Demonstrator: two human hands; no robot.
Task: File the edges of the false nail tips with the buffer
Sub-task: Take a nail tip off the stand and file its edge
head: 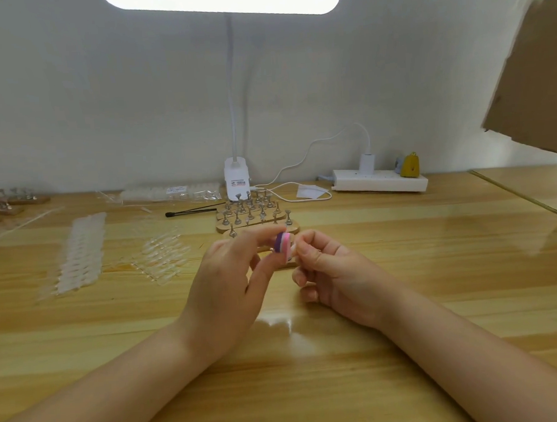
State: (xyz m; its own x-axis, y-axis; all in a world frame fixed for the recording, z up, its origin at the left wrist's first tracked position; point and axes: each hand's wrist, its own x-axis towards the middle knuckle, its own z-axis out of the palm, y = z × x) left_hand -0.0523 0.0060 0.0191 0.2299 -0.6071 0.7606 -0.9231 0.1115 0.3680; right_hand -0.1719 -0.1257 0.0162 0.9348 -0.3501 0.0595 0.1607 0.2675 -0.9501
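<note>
- Purple-and-pink buffer (pixel 282 246) is being pinched by the left hand (pixel 229 278) above the wooden table (pixel 404 301); the right hand (pixel 328 269) is pinching a pale nail tip (pixel 292 249) against it (tip mostly hidden).
- Wooden stands with metal holders (pixel 254 212) are sitting just behind the hands; rows of nail tips (pixel 79 253) are lying left; lamp base (pixel 236 177) and power strip (pixel 379 181) are standing by the wall.

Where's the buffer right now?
Head view, centre: the buffer is pinched in the left hand, against the right hand, just before the wooden nail stands.
</note>
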